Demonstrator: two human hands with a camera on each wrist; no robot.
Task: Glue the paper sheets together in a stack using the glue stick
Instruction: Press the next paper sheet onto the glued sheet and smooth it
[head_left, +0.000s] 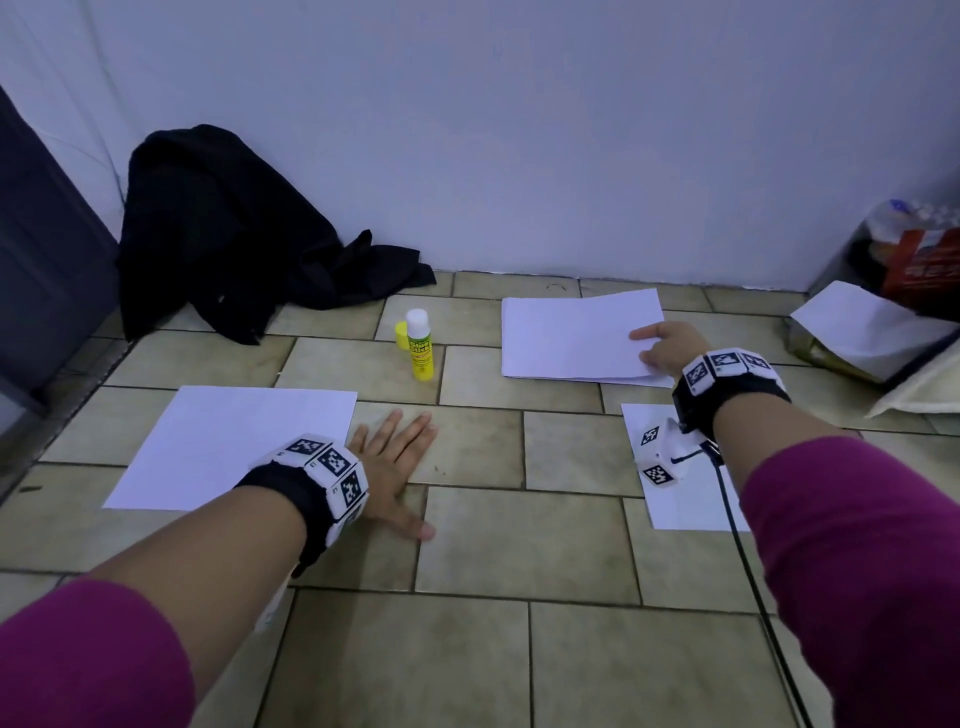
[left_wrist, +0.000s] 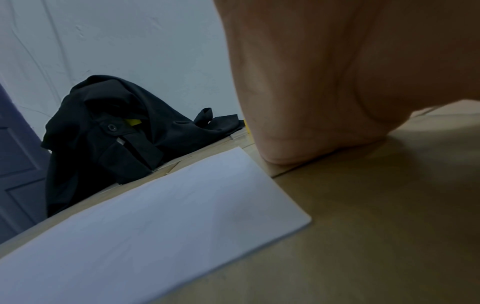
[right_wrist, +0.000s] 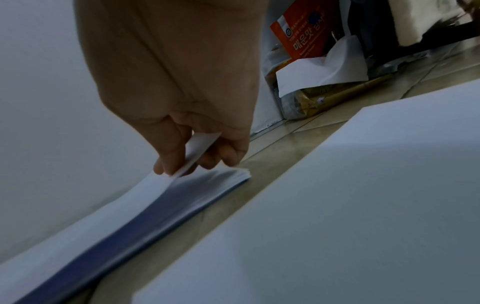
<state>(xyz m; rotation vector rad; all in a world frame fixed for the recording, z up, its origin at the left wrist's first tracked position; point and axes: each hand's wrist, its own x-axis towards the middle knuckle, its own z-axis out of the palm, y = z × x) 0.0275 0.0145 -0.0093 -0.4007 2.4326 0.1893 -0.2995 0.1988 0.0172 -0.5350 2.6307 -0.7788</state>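
On a tiled floor (head_left: 467, 551), the top sheet (right_wrist: 200, 148) of a paper pile (head_left: 571, 338) is pinched by the right hand (head_left: 670, 348), likely for stacking on the single sheet (head_left: 234, 441); the left hand (head_left: 395, 467) is laid flat as a brace. The uncapped glue stick (head_left: 420, 345) is left standing between.

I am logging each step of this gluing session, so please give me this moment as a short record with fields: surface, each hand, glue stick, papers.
surface: beige tiled floor
left hand: left hand lies flat on the tiles, fingers spread, beside the single white paper sheet
right hand: right hand pinches the lifted corner of the top sheet of the white paper pile
glue stick: yellow glue stick with white top stands upright, uncapped, its yellow cap beside it
other paper: another white sheet under the right wrist
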